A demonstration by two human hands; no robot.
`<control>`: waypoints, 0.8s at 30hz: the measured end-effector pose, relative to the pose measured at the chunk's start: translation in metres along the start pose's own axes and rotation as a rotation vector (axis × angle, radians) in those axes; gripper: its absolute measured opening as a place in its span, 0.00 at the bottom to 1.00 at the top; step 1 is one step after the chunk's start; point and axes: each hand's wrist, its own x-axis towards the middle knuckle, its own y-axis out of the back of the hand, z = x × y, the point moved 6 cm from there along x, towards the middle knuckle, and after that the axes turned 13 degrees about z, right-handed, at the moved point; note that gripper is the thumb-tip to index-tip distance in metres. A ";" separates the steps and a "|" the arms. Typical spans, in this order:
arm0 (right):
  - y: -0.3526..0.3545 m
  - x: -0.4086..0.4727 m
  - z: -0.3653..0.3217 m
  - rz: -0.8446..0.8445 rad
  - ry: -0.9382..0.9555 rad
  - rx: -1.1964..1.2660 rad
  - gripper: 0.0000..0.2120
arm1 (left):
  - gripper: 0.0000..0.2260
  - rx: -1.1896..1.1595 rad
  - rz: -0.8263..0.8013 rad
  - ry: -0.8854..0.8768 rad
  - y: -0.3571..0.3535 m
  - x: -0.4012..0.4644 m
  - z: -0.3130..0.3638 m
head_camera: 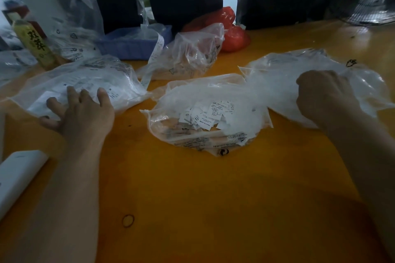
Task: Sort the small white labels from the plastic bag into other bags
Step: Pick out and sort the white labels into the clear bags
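Currently, the main risk is spillage: the central plastic bag lies slack and open-mouthed on the yellow bench, so a snag could scatter the small white labels heaped inside. Thin film may also cling and close the receiving bags. The left hand rests with fingers spread flat on the left clear bag. The right hand is curled, gathering the film of the right clear bag.
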 end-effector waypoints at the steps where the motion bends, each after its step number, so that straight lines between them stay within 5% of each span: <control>1: -0.003 0.001 0.007 -0.031 -0.004 -0.031 0.13 | 0.39 0.001 0.002 0.003 0.001 -0.001 0.001; 5: -0.010 0.001 0.016 -0.063 0.018 -0.088 0.11 | 0.37 -0.035 0.056 -0.028 0.013 -0.011 0.012; 12: 0.000 0.007 0.007 0.138 0.001 0.011 0.10 | 0.23 -0.376 0.204 -0.334 0.041 -0.067 0.077; 15: 0.014 0.001 -0.009 0.299 0.069 0.147 0.10 | 0.23 -0.738 0.056 -0.372 0.051 -0.092 0.103; 19: 0.030 -0.021 -0.046 0.425 0.155 0.630 0.08 | 0.17 -1.031 -0.170 -0.460 0.061 -0.124 0.127; 24: 0.006 -0.046 -0.081 0.092 0.021 1.181 0.05 | 0.18 -1.133 -0.461 -0.423 0.052 -0.142 0.134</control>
